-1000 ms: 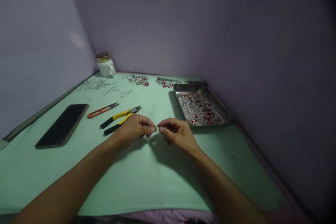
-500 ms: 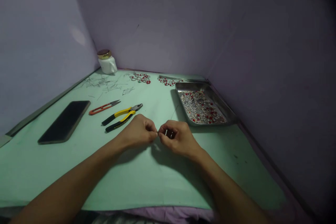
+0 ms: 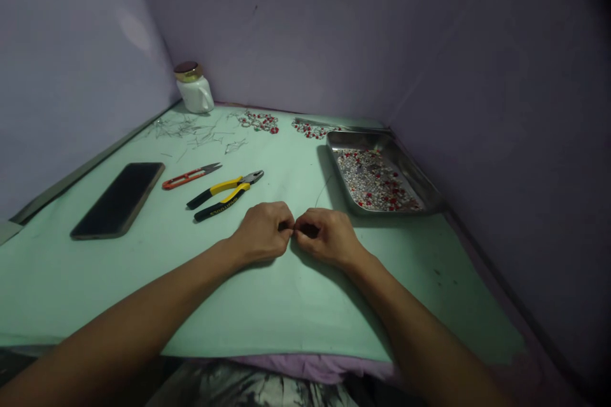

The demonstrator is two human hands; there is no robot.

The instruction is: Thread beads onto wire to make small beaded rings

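Note:
My left hand [image 3: 267,231] and my right hand [image 3: 328,235] meet fingertip to fingertip above the green cloth. Both are closed in a pinch, and what lies between the fingertips is too small to make out. A thin wire [image 3: 324,189] rises just behind my right hand. Pliers with yellow and black handles [image 3: 224,196] lie to the left, beyond my left hand. Right of my hands, a metal tray [image 3: 351,203] holds many small clear and red beads [image 3: 377,184].
Orange snips [image 3: 191,176] and a dark phone [image 3: 119,200] lie at left. Loose wire pieces [image 3: 191,133] are scattered behind them, near a white lidded jar [image 3: 195,94]. Two beaded clusters [image 3: 260,121] [image 3: 312,130] rest at the back. Walls stand left, behind and right.
The view has tilted down a little, so the table things appear higher. My hands remain together, with the left wrist and fingers turned slightly.

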